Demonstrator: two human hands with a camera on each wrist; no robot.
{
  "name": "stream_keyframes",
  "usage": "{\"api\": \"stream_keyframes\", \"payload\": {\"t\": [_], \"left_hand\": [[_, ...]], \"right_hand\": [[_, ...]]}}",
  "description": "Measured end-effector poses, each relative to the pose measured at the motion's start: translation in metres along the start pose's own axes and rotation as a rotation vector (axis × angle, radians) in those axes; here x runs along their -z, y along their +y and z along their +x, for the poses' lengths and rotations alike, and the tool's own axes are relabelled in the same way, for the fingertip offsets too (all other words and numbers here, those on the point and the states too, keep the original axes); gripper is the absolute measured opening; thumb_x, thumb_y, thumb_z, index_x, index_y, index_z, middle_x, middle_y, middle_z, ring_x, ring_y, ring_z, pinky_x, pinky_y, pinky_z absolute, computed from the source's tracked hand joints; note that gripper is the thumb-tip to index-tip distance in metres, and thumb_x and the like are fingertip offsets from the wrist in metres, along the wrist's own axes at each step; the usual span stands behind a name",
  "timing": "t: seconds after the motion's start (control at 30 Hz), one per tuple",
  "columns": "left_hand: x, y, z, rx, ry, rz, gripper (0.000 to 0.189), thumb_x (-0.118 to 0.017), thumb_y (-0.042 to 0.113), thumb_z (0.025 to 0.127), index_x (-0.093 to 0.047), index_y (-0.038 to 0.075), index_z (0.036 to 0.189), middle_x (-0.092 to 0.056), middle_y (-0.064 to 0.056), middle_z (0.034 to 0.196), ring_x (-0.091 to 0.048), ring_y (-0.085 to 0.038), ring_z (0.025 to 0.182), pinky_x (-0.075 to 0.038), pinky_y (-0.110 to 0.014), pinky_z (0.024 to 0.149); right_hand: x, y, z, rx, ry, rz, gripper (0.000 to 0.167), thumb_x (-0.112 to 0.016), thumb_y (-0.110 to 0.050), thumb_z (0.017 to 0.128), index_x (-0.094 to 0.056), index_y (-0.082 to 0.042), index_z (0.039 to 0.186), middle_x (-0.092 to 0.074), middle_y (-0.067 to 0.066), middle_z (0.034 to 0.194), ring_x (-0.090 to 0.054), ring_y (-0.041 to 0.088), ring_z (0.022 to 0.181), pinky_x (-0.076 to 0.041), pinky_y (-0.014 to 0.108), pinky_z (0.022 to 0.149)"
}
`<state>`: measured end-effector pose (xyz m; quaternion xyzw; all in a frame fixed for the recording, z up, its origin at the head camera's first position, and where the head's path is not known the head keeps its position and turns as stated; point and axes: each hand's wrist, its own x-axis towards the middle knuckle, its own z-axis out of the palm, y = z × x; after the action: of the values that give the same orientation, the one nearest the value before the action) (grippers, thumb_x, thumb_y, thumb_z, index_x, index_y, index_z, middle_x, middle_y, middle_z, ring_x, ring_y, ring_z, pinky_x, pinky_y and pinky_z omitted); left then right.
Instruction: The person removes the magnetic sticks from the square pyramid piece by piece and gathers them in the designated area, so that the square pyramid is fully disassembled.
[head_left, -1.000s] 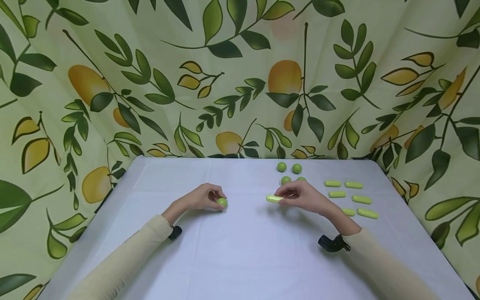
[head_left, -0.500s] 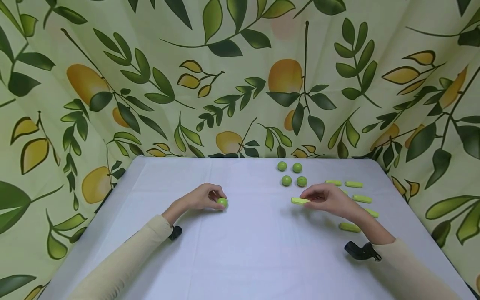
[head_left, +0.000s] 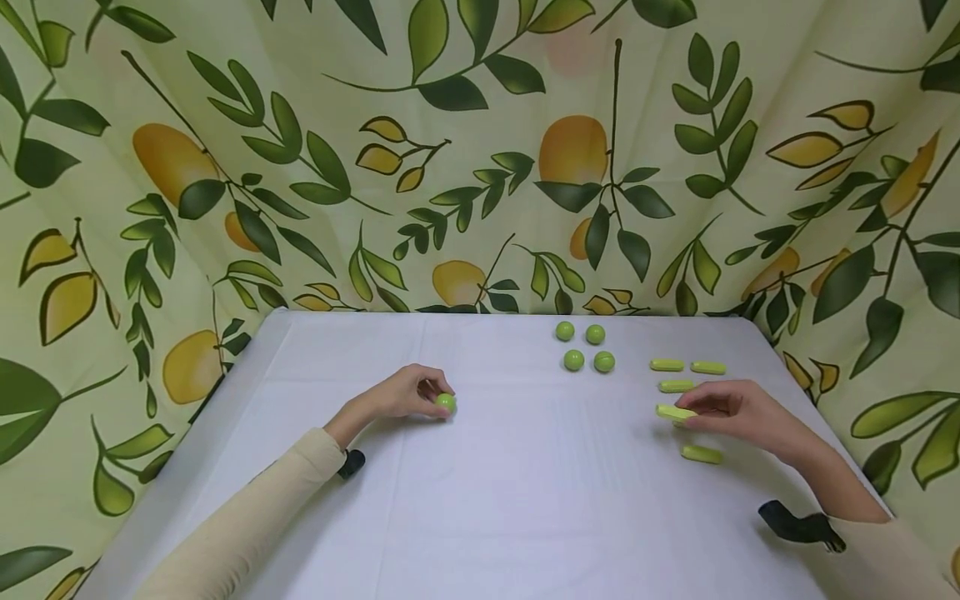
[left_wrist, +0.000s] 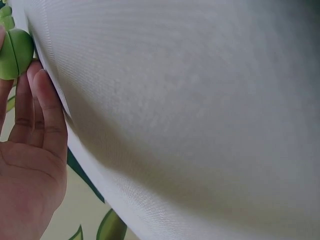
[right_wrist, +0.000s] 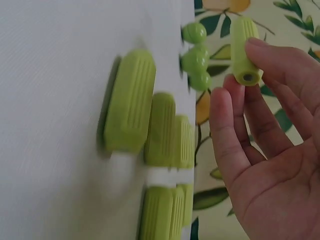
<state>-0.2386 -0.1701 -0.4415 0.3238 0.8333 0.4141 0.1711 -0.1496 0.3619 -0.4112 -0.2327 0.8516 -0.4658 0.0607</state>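
Note:
My left hand (head_left: pixel 408 393) pinches a small shiny green ball (head_left: pixel 446 404) between thumb and fingertips, left of the table's middle. In the left wrist view a dark seam runs round the ball (left_wrist: pixel 17 54). On the right, my right hand (head_left: pixel 742 414) holds a light-green ribbed stick (head_left: pixel 672 412) by one end, over a group of similar sticks. The right wrist view shows a round hole in the near end of the held stick (right_wrist: pixel 244 52), pinched by thumb and fingers. A lying stick (head_left: pixel 702 454) is nearer me; another stick (head_left: pixel 677 386) lies just beyond the hand.
Behind these, two more sticks (head_left: pixel 666 365) lie side by side. Several green balls (head_left: pixel 573 360) stand in two rows at the back, right of the middle. A white cloth (head_left: pixel 480 500) covers the table. A leaf-and-fruit patterned curtain (head_left: pixel 495 200) hangs around it.
My right hand has carried the ribbed stick rightward from near the table's middle to the lying sticks. The left hand stays in place with the ball.

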Motion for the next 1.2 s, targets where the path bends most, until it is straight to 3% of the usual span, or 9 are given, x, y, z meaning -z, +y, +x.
{"api": "stream_keyframes", "payload": {"t": [0.4, 0.6, 0.9, 1.2], "left_hand": [[0.0, 0.0, 0.001, -0.003, -0.002, 0.004, 0.021, -0.086, 0.006, 0.083, -0.073, 0.005, 0.1, -0.068, 0.0, 0.097, -0.063, -0.017, 0.086, -0.055, -0.031, 0.08], [0.0, -0.001, 0.001, 0.004, -0.007, -0.004, 0.021, -0.085, 0.006, 0.083, -0.073, 0.005, 0.1, -0.068, -0.001, 0.098, -0.063, -0.017, 0.087, -0.055, -0.031, 0.081], [-0.001, -0.003, 0.001, -0.014, -0.003, -0.02, 0.021, -0.085, 0.005, 0.083, -0.073, 0.004, 0.1, -0.069, -0.001, 0.097, -0.063, -0.017, 0.086, -0.055, -0.031, 0.08], [-0.001, -0.003, 0.0, -0.02, 0.008, -0.009, 0.021, -0.085, 0.006, 0.083, -0.073, 0.005, 0.1, -0.069, -0.001, 0.098, -0.064, -0.017, 0.086, -0.055, -0.031, 0.08]], "right_hand": [[0.03, 0.024, -0.048, -0.073, 0.052, -0.078, 0.022, -0.077, 0.006, 0.087, -0.074, -0.001, 0.107, -0.072, 0.0, 0.106, -0.067, 0.008, 0.091, -0.055, 0.02, 0.074], [0.041, 0.044, -0.068, -0.121, 0.034, -0.089, 0.019, -0.073, 0.007, 0.089, -0.074, 0.0, 0.107, -0.072, -0.006, 0.107, -0.065, 0.005, 0.09, -0.054, 0.02, 0.072], [0.043, 0.059, -0.076, -0.149, -0.004, -0.086, 0.017, -0.075, 0.006, 0.088, -0.074, -0.001, 0.104, -0.072, -0.009, 0.103, -0.066, 0.004, 0.086, -0.054, 0.02, 0.069], [0.038, 0.061, -0.078, -0.145, 0.024, -0.112, 0.018, -0.077, 0.005, 0.086, -0.075, -0.002, 0.102, -0.07, -0.006, 0.097, -0.064, 0.007, 0.08, -0.053, 0.022, 0.064]]}}
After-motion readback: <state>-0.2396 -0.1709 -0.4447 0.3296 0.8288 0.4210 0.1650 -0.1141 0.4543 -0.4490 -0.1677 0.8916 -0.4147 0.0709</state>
